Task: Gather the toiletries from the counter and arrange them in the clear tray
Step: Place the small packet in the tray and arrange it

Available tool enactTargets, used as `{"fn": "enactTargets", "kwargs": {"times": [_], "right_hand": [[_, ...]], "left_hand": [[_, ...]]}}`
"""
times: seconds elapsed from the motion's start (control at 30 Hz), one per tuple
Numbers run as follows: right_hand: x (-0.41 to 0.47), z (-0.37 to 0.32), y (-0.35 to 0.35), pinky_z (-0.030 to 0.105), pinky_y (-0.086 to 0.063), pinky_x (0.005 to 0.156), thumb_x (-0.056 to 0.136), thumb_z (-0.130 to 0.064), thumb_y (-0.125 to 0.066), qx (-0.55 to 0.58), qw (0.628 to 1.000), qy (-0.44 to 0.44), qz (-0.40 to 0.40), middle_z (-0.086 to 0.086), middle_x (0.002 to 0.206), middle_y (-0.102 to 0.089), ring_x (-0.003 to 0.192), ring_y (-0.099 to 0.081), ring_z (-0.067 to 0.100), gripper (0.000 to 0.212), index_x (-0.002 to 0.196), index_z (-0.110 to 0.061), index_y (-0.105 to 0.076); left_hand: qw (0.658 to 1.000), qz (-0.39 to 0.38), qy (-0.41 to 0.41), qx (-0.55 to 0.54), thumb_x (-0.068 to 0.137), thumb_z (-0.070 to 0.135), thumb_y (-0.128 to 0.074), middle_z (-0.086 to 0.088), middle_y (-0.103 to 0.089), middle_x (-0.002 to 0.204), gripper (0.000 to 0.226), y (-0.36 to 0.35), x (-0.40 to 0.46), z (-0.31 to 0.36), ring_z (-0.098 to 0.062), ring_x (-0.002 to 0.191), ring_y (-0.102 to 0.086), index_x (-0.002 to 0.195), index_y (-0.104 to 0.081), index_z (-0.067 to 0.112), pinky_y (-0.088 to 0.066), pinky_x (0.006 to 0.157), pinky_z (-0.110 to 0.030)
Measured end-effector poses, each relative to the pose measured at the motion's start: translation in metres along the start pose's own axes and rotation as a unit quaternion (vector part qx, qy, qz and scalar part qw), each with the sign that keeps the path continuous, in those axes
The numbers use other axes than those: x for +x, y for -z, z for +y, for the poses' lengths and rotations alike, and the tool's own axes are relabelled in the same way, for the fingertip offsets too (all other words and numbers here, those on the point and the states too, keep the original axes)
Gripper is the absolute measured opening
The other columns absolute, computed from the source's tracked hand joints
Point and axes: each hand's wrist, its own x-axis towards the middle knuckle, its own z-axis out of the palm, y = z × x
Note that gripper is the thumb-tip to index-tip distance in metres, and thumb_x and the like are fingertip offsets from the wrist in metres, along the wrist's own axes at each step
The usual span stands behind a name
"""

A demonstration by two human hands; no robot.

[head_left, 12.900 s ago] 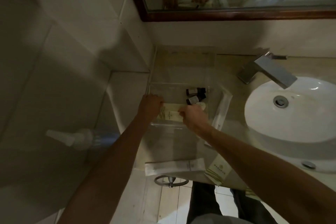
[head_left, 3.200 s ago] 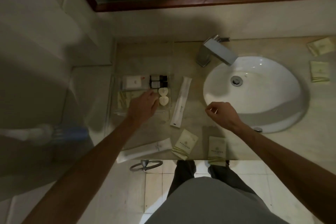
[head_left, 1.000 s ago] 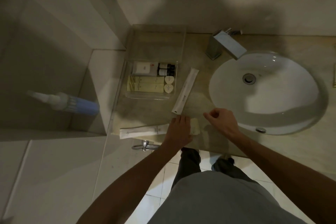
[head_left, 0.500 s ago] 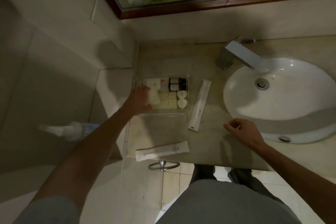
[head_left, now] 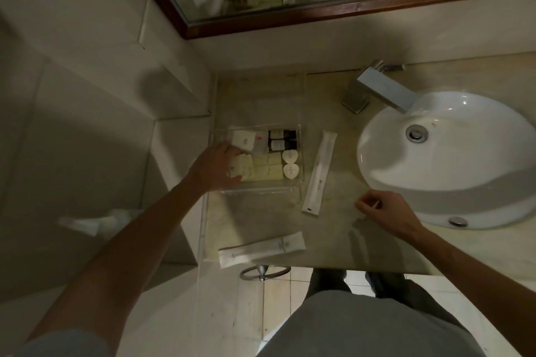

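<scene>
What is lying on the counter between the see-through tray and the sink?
A long white sachet lies there on the counter, between the clear tray and the sink; the head view shows it.

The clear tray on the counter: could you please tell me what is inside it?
Inside the clear tray: two dark bottles, two heart-shaped soaps, cream sachets, a white packet. The left hand covers its left corner.

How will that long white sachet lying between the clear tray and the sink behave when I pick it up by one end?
The long white sachet looks thin and flat, so it is probably very light. Held by one end, it may droop unless something stiff is inside, which cannot be seen. Lying flat on the counter, it should not roll.
</scene>
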Motion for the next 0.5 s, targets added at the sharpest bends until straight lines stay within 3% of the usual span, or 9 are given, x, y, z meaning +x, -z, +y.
{"fn": "enactTargets", "kwargs": {"times": [0.17,0.33,0.5], "right_hand": [[0.002,0.004,0.006,0.027,-0.053,0.065,0.089,-0.037,-0.069,-0.006,1.0,0.011,-0.003,-0.009,0.079,-0.072,0.067,-0.064,0.002,0.014,0.088,-0.024,-0.075],[-0.003,0.012,0.018,0.029,-0.052,0.063,0.088,-0.032,-0.071,-0.001,1.0,-0.003,0.006,-0.009,0.073,-0.071,0.065,-0.063,0.002,0.01,0.084,-0.025,-0.075],[-0.01,0.02,0.028,0.023,-0.046,0.059,0.088,-0.028,-0.072,0.012,0.999,-0.017,0.026,-0.012,0.073,-0.071,0.061,-0.062,0.003,0.007,0.083,-0.026,-0.075]], "left_hand": [[0.984,-0.024,-0.135,0.113,0.086,0.043,-0.053,-0.005,-0.049,0.138,0.049,-0.011,0.009,0.025,-0.025,0.124,-0.047,0.131,-0.048,0.022,-0.039,0.104,-0.048],[0.976,-0.052,-0.151,0.149,0.088,0.044,-0.047,-0.005,-0.058,0.122,0.04,-0.015,0.012,0.027,-0.025,0.113,-0.054,0.12,-0.053,0.02,-0.042,0.1,-0.047],[0.986,0.012,-0.098,0.133,0.088,0.04,-0.05,-0.008,-0.055,0.129,0.044,-0.011,0.017,0.028,-0.026,0.116,-0.052,0.125,-0.051,0.016,-0.044,0.098,-0.043]]}}
